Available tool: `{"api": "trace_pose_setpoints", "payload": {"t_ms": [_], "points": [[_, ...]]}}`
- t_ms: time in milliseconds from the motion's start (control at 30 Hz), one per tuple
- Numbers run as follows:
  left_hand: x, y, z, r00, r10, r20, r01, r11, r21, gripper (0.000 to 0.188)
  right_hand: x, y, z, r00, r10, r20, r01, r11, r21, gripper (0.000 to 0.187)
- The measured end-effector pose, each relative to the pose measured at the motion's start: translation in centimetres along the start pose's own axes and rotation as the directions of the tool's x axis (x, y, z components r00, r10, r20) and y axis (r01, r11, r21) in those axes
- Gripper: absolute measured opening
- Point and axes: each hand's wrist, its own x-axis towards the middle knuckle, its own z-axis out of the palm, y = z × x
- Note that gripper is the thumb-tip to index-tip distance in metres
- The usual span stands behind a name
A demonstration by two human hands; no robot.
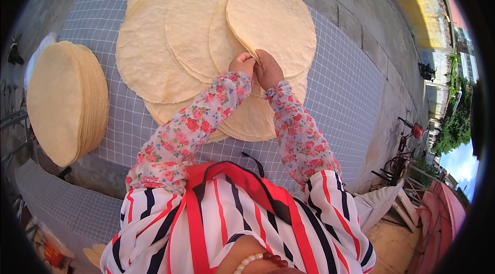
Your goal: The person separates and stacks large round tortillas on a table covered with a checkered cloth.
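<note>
Large, thin, round pale-yellow flatbreads [147,54] lie overlapping in a broad spread in front of me. At the near edge of the top right flatbread [273,23], both hands meet with their fingers bent. My left hand [243,64] is closed in a pinch at that edge. Right beside it, my right hand [269,70] is closed on the same edge, its thumb and fingers around the rim. The edge there looks slightly lifted, with more layers under it. How many layers the fingers hold is hidden.
A tall, neat stack of flatbreads [56,101] stands at the left. Grey checked cloth [345,85] covers the table. Beyond it lies concrete paving [356,3]. A parked bicycle [399,155] stands at the right, and a second checked cloth [72,202] lies at the lower left.
</note>
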Motion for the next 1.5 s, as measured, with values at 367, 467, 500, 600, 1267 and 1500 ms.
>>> {"api": "trace_pose_setpoints", "payload": {"t_ms": [367,467,500,600,1267,1500], "points": [[-3.5,0.9,-0.6,0.905,-0.231,-0.357,0.188,0.97,-0.152,0.04,10.8,-0.6,-18.5,0.973,-0.102,-0.205,0.074,0.987,-0.141,0.022],[-3.5,0.8,-0.6,0.918,-0.289,-0.271,0.194,0.924,-0.328,0.031,6.5,-2.2,-14.4,0.962,-0.224,-0.157,0.178,0.948,-0.264,0.024],[-3.8,1.0,-0.3,0.924,-0.294,-0.243,0.198,0.914,-0.355,0.028,4.6,-1.6,-12.2,0.976,-0.178,-0.122,0.144,0.958,-0.247,0.026],[-3.5,1.0,-1.1,0.945,-0.317,-0.08,0.284,0.917,-0.278,0.019,-0.9,0.3,-5.1,0.998,-0.066,0.022,0.069,0.975,-0.213,0.025],[-3.4,0.1,-0.7,0.996,-0.028,-0.082,0.041,0.986,0.159,0.039,-0.7,2.5,-4.3,0.982,0.183,0.052,-0.181,0.983,-0.035,0.018],[-4.7,-0.4,-6.7,0.864,0.18,-0.47,-0.106,0.978,0.179,0.033,6.6,-5.1,-16.8,0.976,-0.082,-0.2,0.038,0.976,-0.213,0.017]]}}
